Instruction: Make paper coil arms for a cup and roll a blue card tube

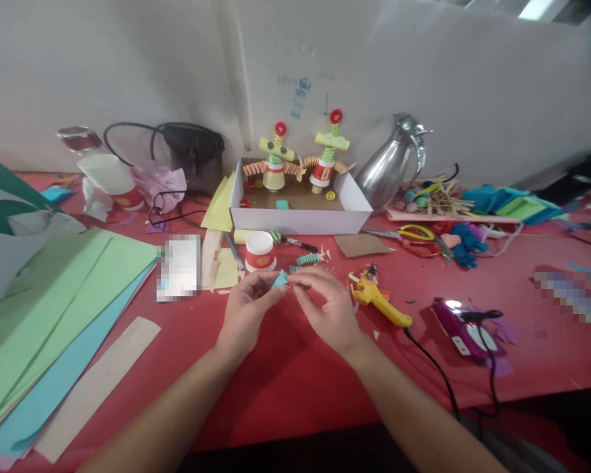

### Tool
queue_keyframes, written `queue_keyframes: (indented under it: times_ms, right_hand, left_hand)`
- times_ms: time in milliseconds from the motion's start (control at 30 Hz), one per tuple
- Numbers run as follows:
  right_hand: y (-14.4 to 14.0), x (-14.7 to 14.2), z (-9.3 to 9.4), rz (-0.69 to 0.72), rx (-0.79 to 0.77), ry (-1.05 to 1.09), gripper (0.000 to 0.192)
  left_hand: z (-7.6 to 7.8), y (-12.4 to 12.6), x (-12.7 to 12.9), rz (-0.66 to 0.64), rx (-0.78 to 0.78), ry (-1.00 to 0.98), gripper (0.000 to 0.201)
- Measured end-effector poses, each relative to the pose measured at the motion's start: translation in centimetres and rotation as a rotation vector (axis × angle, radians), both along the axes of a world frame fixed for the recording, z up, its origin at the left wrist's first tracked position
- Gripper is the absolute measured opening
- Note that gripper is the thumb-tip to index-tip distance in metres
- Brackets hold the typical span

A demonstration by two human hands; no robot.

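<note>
Both hands meet over the red table [285, 381], pinching a small folded blue paper piece [279, 280] between fingertips: left hand [246, 312] grips its left end, right hand [328, 309] its right. Paper cup [260, 251] just behind, yellow glue gun [381, 303] right of the hands

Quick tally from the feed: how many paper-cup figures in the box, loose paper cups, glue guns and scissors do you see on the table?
Paper-cup figures in the white box: 2
Loose paper cups: 2
Glue guns: 1
Scissors: 1
Total: 6
Both hands, left hand and right hand, pinch a folded blue paper piece.
</note>
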State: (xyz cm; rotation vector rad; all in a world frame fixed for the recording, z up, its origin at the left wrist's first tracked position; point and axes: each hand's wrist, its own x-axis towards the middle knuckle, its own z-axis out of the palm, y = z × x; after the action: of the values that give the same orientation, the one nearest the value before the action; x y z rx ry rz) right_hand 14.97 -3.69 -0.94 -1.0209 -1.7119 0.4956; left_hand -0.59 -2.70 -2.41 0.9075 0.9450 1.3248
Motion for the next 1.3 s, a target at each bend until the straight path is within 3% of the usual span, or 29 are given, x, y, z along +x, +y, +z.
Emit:
queue_keyframes:
  times_ms: [367, 667, 900, 1133, 1300]
  right_hand:
    - [0.9, 1.0, 0.3, 0.058, -0.205, 0.132, 0.012]
    - [1.3, 1.4, 0.6, 0.061, -0.434, 0.189, 0.006]
    - [1.7, 1.8, 0.1, 0.121, -0.611, 0.309, 0.016]
    - [1.8, 1.8, 0.1, 0.216, -0.698, 0.485, 0.02]
    - [2.0, 1.5, -0.3, 0.261, -0.779, 0.624, 0.024]
  left_hand:
    - [-1.5, 0.7, -0.7, 0.015, 0.155, 0.307, 0.025]
    - [0.3, 0.3, -0.6, 0.025, 0.342, 0.556, 0.019]
    - [-0.4, 0.4, -0.8, 0.035, 0.37, 0.518, 0.015]
    - [0.0, 0.6, -1.1, -0.031, 0.404, 0.412, 0.015]
    - [-0.5, 1.0, -1.1, 0.004, 0.319, 0.377, 0.016]
